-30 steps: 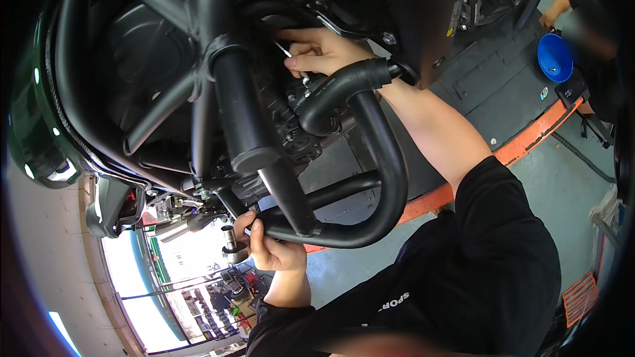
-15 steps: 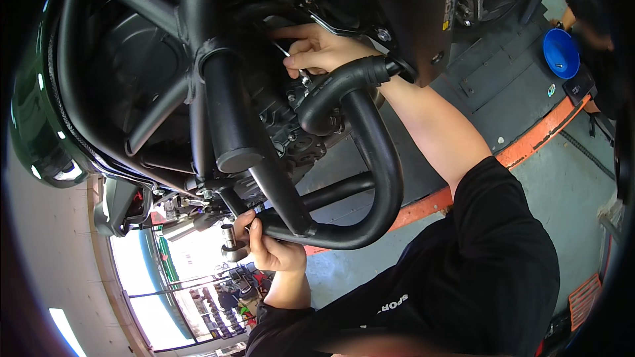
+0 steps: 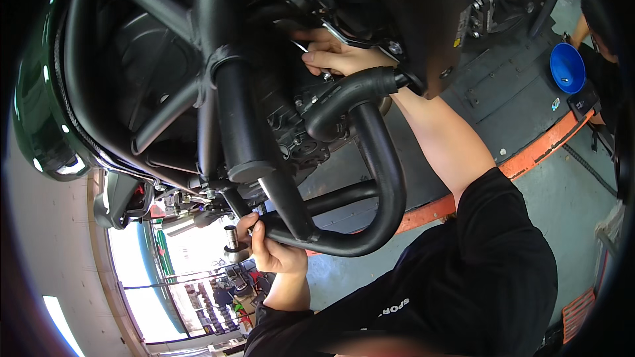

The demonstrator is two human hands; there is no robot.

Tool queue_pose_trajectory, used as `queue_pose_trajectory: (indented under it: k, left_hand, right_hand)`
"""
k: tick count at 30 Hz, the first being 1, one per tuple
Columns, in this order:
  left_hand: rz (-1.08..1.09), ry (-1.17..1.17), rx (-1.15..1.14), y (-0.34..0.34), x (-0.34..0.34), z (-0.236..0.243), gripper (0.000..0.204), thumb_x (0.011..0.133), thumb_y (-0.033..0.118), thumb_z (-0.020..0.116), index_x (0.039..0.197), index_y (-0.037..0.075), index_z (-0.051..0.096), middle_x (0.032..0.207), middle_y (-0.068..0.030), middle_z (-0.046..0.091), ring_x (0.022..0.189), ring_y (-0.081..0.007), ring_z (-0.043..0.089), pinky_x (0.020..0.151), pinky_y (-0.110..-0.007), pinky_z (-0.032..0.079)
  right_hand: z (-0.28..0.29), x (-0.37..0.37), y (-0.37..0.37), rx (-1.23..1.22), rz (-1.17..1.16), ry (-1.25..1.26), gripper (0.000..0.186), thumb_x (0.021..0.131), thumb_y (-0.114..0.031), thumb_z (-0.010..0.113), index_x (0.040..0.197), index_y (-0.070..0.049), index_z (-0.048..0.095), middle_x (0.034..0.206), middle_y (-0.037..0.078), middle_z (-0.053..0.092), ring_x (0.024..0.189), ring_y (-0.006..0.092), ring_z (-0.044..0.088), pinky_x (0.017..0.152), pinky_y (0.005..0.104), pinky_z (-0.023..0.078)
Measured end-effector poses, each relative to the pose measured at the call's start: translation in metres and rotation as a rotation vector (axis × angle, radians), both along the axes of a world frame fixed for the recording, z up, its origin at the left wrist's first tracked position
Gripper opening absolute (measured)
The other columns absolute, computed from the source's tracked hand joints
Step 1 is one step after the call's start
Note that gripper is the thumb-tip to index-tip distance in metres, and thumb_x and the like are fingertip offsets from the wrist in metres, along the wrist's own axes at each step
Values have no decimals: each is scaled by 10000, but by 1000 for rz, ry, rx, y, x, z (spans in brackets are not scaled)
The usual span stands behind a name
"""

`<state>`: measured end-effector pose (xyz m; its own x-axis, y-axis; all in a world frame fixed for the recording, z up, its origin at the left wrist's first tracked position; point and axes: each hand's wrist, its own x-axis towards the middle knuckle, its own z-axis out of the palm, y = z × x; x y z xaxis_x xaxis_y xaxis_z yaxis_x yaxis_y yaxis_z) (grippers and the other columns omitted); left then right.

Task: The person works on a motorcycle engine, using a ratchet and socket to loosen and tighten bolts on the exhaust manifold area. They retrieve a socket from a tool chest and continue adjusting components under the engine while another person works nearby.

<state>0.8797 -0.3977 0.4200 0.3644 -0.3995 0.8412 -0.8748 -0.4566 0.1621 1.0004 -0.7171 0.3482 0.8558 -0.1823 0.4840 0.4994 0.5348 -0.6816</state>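
The right hand (image 3: 345,59) pinches a thin silvery rod (image 3: 299,46), partly hidden; beside the left hand (image 3: 281,256), grip unclear, gleams a chrome socket (image 3: 231,237).

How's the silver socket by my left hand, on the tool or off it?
On: the silver socket sits against the round head of the tool, with no gap showing, beside your left hand.

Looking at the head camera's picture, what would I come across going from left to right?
Glossy dark green panel, silver socket tool, the person's left hand, the person's right hand, blue bowl.
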Motion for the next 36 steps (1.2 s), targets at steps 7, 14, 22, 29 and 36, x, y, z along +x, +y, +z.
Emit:
queue_pose_trajectory:
  k: [7, 14, 22, 29, 36]
  left_hand:
    - [3, 119, -62, 10, -1, -8, 380, 992, -32, 384, 1327, -12, 563, 1260, -227, 517, 1152, -325, 539, 1046, -456, 411]
    - [-34, 159, -90, 22, 4, -10, 341, 1012, -9, 403, 1319, -73, 537, 1272, -176, 520, 1168, -279, 555, 1048, -410, 419]
    - [-252, 345, -234, 28, 9, -10, 323, 1040, 20, 383, 1312, -99, 510, 1230, -104, 514, 1118, -219, 560, 977, -343, 468]
    - [-90, 122, -131, 13, 6, -8, 323, 1048, 53, 398, 1314, -99, 500, 1256, -109, 522, 988, -223, 628, 812, -336, 586]
    - [-187, 252, -227, 0, 6, -9, 324, 1029, 73, 462, 1308, -86, 511, 1173, -177, 583, 887, -219, 656, 696, -298, 590]
  right_hand:
    - [2, -3, -4, -106, 42, -6, 483, 1032, -244, 575, 1477, -83, 479, 760, -40, 521, 742, 54, 501, 726, 243, 412]
    - [6, -1, -2, -69, 24, 43, 529, 1001, -248, 630, 1428, 25, 480, 798, -17, 606, 817, 66, 574, 817, 234, 450]
    - [7, 7, -2, -81, 97, 10, 667, 948, -356, 698, 1422, 57, 473, 809, -25, 668, 846, 48, 578, 770, 226, 429]
    - [10, 5, 0, -111, 91, 83, 673, 949, -348, 700, 1433, 60, 469, 791, -19, 675, 760, 47, 587, 663, 202, 411]
    - [7, 7, 3, -76, 37, -68, 688, 950, -320, 710, 1445, 78, 444, 790, 9, 678, 782, 67, 621, 725, 229, 461]
